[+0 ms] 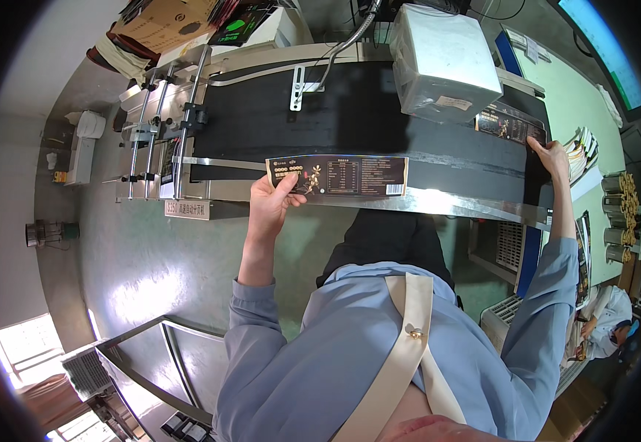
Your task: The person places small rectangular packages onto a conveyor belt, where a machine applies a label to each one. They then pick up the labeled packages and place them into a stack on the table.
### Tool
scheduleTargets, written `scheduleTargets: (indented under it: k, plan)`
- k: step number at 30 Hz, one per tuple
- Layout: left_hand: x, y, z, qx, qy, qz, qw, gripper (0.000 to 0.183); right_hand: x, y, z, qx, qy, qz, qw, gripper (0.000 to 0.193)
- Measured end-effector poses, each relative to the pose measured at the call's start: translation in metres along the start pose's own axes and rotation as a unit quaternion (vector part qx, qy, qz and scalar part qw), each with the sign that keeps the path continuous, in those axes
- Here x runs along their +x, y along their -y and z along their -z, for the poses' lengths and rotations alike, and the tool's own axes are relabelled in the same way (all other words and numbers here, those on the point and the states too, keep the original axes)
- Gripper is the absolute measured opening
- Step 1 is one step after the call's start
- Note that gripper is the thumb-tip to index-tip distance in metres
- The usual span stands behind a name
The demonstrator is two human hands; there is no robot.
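My left hand (272, 205) is closed on a long dark printed label (357, 175), pinching its left end with the thumb on top. The label is held flat above the near edge of a black conveyor belt (261, 118), its gold figure, text block and barcode facing up. At the belt's far right end lies a similar dark label (508, 124). My right hand (548, 156) reaches there and grips that label's right corner. Some of its fingers are hidden, and whether more labels lie beneath it I cannot tell.
A white box-shaped unit (445, 62) covers part of the belt. Metal rods and clamps (166, 125) stand at the left end, and a slotted bracket (298, 88) hangs over the belt. A pale green table (593, 199) bearing stacked items is at right, with another person (607, 324) beyond.
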State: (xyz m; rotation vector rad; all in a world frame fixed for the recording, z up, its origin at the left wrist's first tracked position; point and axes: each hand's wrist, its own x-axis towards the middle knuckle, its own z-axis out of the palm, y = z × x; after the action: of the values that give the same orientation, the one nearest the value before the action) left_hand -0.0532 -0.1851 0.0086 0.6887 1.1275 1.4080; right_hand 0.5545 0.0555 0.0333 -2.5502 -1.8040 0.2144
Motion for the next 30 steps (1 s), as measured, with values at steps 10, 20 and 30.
scheduleTargets:
  k: [10,20,30]
  plan:
    - [0.021,-0.005,0.039,0.133,-0.101,0.019,0.986,0.019,0.007,-0.017,-0.017,0.03,-0.066,-0.004,0.997,0.085]
    - [0.019,-0.045,0.036,0.743,-0.279,-0.378,0.476,0.034,0.006,-0.06,-0.013,0.474,-0.016,0.04,0.88,0.029]
    - [0.067,0.027,-0.131,0.115,0.096,0.187,0.971,0.054,-0.121,0.103,-0.004,0.64,0.15,0.116,0.744,0.018]
